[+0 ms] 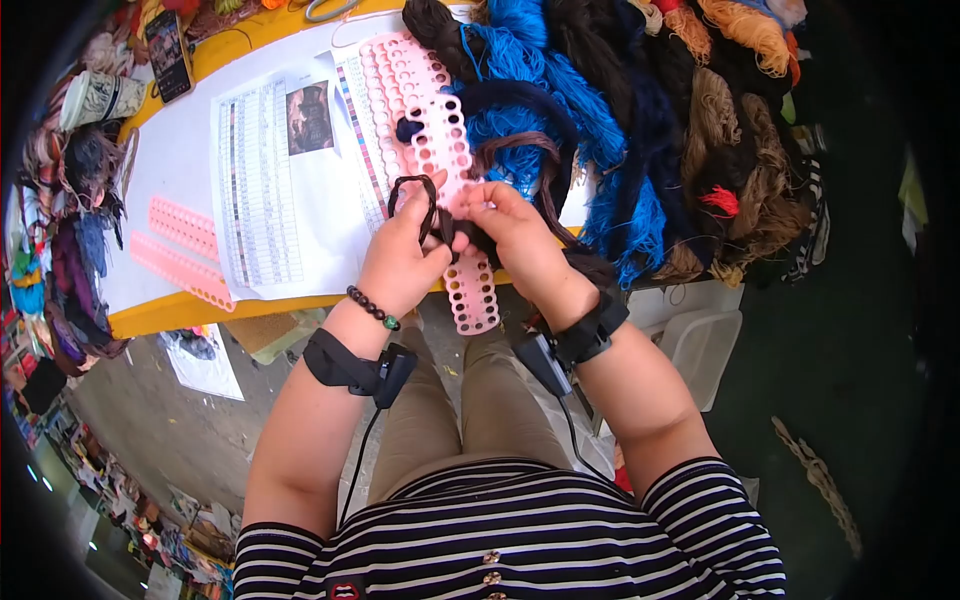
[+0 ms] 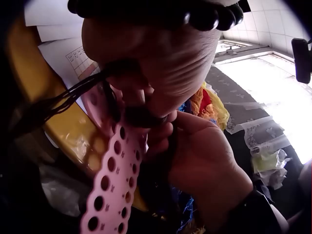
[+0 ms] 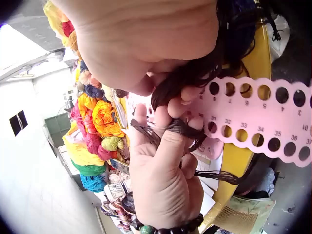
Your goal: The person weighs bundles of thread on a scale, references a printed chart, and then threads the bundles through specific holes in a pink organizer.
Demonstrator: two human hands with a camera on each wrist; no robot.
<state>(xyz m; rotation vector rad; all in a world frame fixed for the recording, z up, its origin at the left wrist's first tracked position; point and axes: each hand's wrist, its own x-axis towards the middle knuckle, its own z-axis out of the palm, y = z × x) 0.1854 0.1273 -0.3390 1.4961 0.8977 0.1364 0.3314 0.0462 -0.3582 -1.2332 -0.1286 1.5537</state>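
A pink thread card with numbered round holes along both scalloped edges passes beneath both hands and juts over the table's front edge. My left hand pinches a dark brown thread strand between thumb and fingers, beside the card. A loop of it stands up over the knuckles in the head view, and loose ends trail off in the left wrist view. Close against it, my right hand grips a thicker bundle of dark thread with bent fingers. Some of the card's holes are hidden behind the hands.
Further pink cards lie on printed colour charts; two more lie at left. Blue skeins and brown skeins pile up at right on the yellow table. A phone and a white cup stand far left.
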